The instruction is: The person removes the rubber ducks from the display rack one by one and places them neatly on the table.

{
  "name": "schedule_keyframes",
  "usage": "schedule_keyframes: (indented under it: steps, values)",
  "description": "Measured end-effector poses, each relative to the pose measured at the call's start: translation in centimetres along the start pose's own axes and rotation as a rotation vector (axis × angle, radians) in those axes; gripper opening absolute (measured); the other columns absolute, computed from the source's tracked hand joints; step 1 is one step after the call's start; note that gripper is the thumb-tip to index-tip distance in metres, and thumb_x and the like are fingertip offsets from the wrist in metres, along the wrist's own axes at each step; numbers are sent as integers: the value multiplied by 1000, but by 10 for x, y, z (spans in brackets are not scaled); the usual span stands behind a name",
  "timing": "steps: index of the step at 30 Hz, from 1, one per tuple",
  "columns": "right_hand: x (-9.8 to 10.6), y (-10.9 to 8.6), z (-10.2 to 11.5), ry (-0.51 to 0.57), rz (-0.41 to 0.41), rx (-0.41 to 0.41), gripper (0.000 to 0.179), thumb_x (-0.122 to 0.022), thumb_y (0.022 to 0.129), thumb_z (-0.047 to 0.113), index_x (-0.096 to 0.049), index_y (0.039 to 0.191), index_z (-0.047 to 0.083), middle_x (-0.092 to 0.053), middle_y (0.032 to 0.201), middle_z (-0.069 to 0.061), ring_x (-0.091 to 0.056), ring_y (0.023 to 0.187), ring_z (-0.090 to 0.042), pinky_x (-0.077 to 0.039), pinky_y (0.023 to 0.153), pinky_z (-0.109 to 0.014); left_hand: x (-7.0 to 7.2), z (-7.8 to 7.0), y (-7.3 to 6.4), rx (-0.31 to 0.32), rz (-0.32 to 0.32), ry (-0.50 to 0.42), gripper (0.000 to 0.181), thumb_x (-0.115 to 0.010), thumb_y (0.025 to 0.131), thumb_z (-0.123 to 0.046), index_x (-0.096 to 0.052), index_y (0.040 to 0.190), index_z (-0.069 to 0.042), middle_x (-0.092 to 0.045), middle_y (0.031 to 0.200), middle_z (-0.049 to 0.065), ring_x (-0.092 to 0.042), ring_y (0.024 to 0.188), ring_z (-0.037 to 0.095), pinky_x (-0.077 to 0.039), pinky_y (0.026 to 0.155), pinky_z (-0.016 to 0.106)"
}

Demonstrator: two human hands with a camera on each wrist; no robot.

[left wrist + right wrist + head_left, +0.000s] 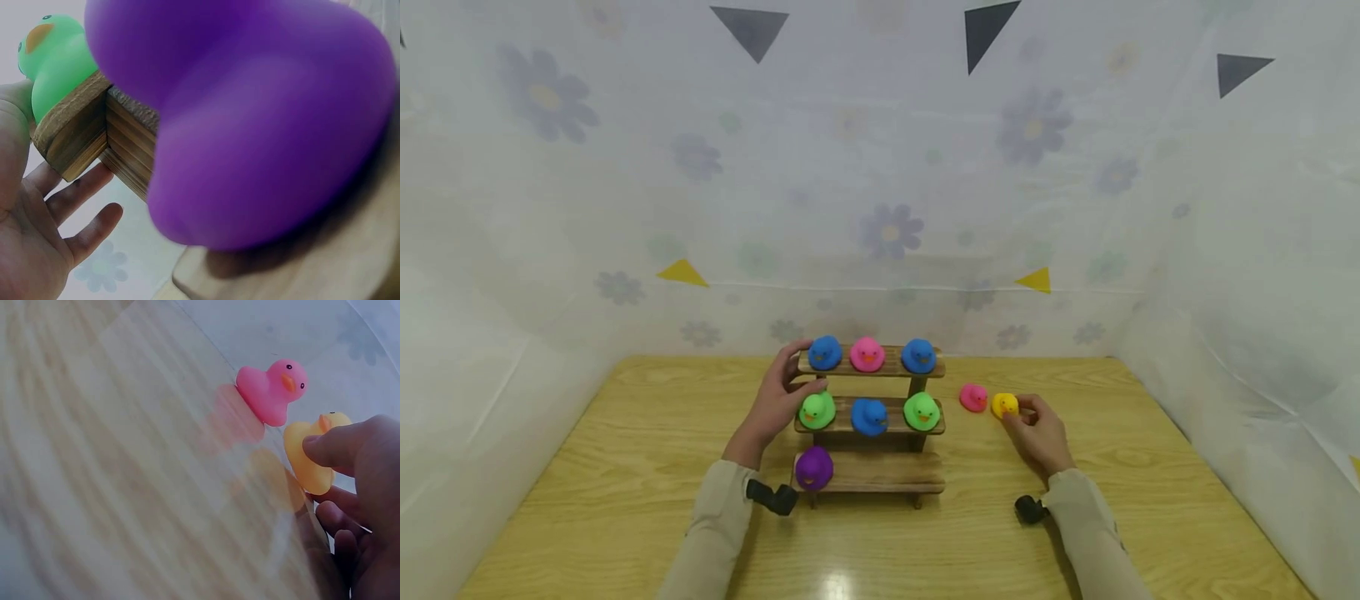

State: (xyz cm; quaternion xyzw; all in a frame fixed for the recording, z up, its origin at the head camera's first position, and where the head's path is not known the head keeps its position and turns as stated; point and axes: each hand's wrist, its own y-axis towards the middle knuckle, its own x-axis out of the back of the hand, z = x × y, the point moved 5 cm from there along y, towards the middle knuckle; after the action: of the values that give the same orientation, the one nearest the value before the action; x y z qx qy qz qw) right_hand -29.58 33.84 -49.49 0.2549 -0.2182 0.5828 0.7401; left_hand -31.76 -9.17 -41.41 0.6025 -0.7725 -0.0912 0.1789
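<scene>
A three-tier wooden stand point(887, 473) carries small rubber ducks. My left hand point(777, 396) holds the left end of its top shelf, thumb in front and fingers behind; the left wrist view shows the other fingers spread, and the contact is partly hidden. Close to that thumb sits a green duck point(817, 411) on the middle shelf. The purple duck point(269, 137) on the bottom shelf fills much of the left wrist view. To the right of the stand, my right hand point(1041, 433) pinches a yellow duck point(306, 456) low at the tabletop, beside a pink duck point(265, 390).
The top shelf bears a blue duck point(825, 354), a pink duck point(867, 355) and another blue duck point(918, 357). Beside the left green duck on the middle shelf are a blue duck point(869, 417) and a green duck point(922, 412). White patterned sheeting point(865, 167) encloses the wooden table point(625, 467).
</scene>
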Motion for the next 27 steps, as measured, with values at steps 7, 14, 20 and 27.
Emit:
schedule_keyframes:
  steps: [7, 14, 20, 27]
  values:
    - [-3, -2, 0, -9, 26, -31, 38, -64, 92, 25, -55, 125, 11, -61, 98, -14, -52, 81, -20, -46, 69, -27, 0, 0, -3, 18, -9, -12, 60, -65, 91, -6, -37, 144, -12, -57, 127, 20, -56, 105, 19, -47, 95, 37]
    - [-1, -4, -2, 37, -68, -32, 41, -66, 88, 17, -55, 125, 6, -62, 95, -14, -54, 81, -17, -47, 69, -26, 2, 3, -3, 44, -6, -15, 61, -65, 92, -9, -36, 145, -15, -56, 128, 20, -54, 110, 26, -45, 98, 42]
    - [0, -10, -4, 111, -179, -55, 31, -58, 92, 15, -57, 119, 1, -55, 105, -16, -50, 81, -16, -45, 66, -24, 3, 1, -3, 41, -2, -9, 61, -65, 92, -9, -36, 145, -15, -55, 128, 22, -55, 108, 25, -46, 97, 43]
    - [4, -21, -1, 197, -283, -97, 22, -55, 97, 17, -58, 113, 2, -57, 108, -10, -49, 82, -11, -44, 65, -18, 0, 1, 0, 44, -3, -12, 62, -66, 91, -8, -36, 145, -15, -56, 128, 20, -56, 106, 18, -48, 96, 39]
